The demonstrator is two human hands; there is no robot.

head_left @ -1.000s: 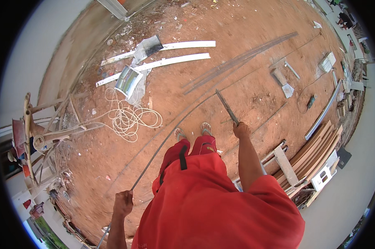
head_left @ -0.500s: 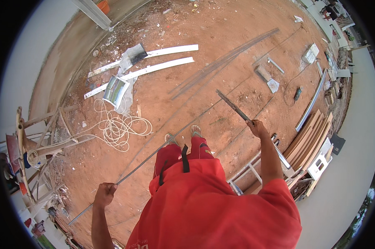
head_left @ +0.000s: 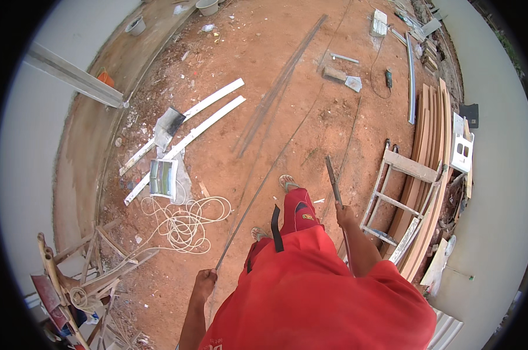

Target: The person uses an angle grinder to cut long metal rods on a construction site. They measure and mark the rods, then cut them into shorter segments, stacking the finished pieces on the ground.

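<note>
My left hand is closed around a long, thin dark metal rod. The rod runs from below my hand up and to the right across the red soil, passing my feet. In my right hand is a short, dark grey metal bar, gripped with its free end pointing away from me. Part of the bar's lower length seems to lie along my forearm, and I cannot make out its end.
Coiled cream hose lies left, near two white strips. Thin rods lie ahead. A stepladder and stacked brown planks stand right, with an angle grinder and its cord beyond. Wooden trestles stand at left.
My body and view have turned to the right, and my feet have moved. Both hands are nearer my body; the bar now points more straight ahead. Both hands keep their hold.
</note>
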